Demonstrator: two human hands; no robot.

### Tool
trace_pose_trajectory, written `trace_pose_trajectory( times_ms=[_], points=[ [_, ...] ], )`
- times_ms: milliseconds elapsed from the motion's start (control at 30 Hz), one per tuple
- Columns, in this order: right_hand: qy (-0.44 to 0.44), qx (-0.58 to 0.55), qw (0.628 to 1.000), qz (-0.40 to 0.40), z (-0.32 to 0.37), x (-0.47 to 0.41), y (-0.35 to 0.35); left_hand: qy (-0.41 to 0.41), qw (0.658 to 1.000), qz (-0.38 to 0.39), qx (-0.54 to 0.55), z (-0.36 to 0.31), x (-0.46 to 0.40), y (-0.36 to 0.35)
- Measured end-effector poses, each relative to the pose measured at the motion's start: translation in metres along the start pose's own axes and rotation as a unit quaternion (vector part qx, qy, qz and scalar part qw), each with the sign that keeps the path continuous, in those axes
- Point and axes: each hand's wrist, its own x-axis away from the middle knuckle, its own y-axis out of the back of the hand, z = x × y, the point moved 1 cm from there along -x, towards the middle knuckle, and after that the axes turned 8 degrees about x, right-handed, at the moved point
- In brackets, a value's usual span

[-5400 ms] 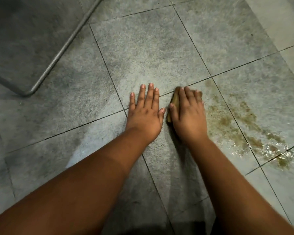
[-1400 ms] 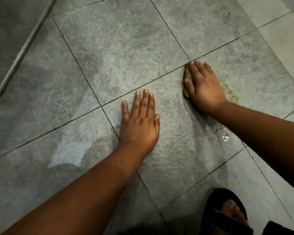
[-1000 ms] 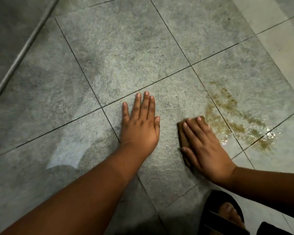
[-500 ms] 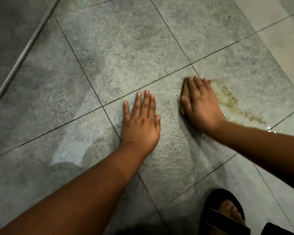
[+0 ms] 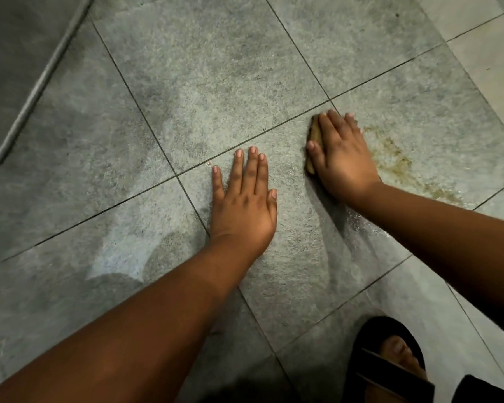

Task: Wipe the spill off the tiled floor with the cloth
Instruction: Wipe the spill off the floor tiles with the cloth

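A person crouches over a grey tiled floor (image 5: pixel 216 68), midway through mopping up a brown spill (image 5: pixel 396 164): the tile under the arms looks wiped and damp, while a yellow-brown smear remains just beyond the working hand's little-finger side, toward the wrist. The left hand (image 5: pixel 245 205) lies flat, fingers straight and spread, bracing on the tile. The right hand (image 5: pixel 341 158) presses flat on a small brown cloth (image 5: pixel 313 146), which peeks out only at its thumb edge
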Motion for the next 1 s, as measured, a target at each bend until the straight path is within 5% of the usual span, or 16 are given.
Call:
trace_pose_trajectory(
  times_ms=[133,433,767,1000],
  points=[
    [-0.016,0.001,1.000,0.007,0.008,0.004,0.002,0.002,1.000,0.001,0.005,0.000,-0.001,0.001],
    [0.162,0.012,0.986,0.033,0.013,0.137,-0.021,0.004,1.000,-0.002,0.003,0.000,-0.001,-0.003],
    [-0.056,0.002,0.998,-0.007,-0.011,-0.037,0.004,-0.004,1.000,-0.017,0.011,0.002,0.000,-0.004],
    [0.029,-0.021,0.998,0.044,0.017,0.092,-0.008,0.002,1.000,-0.012,0.003,0.001,-0.001,-0.002]
  ],
)
